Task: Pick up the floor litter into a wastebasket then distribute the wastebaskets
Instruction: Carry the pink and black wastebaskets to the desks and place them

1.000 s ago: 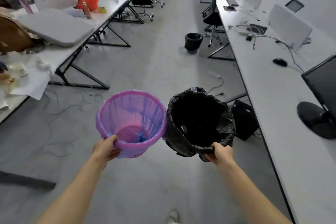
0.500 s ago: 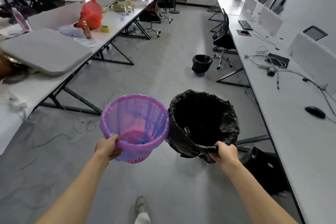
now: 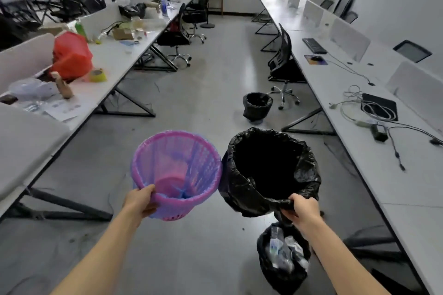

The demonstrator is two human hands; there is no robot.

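My left hand (image 3: 140,202) grips the near rim of a pink mesh wastebasket (image 3: 177,170) lined with a thin purple bag, held above the floor. Beside it, touching, hangs a wastebasket lined with a black bag (image 3: 271,170), and my right hand (image 3: 303,211) grips its near rim. Both look empty inside. Under my right forearm a third black-bagged wastebasket (image 3: 282,261) stands on the floor, filled with plastic litter. A fourth black-bagged wastebasket (image 3: 257,106) stands farther down the aisle near the right desk.
A long white desk row (image 3: 374,175) runs along the right with cables, keyboard and dividers. Cluttered desks (image 3: 115,55) with a red bag line the left. Black office chairs (image 3: 282,67) stand by both rows. The grey floor aisle (image 3: 211,93) runs ahead between them.
The view has tilted up and moved forward along the aisle; both baskets stay held side by side. The litter-filled basket on the floor has come into view below my right arm.
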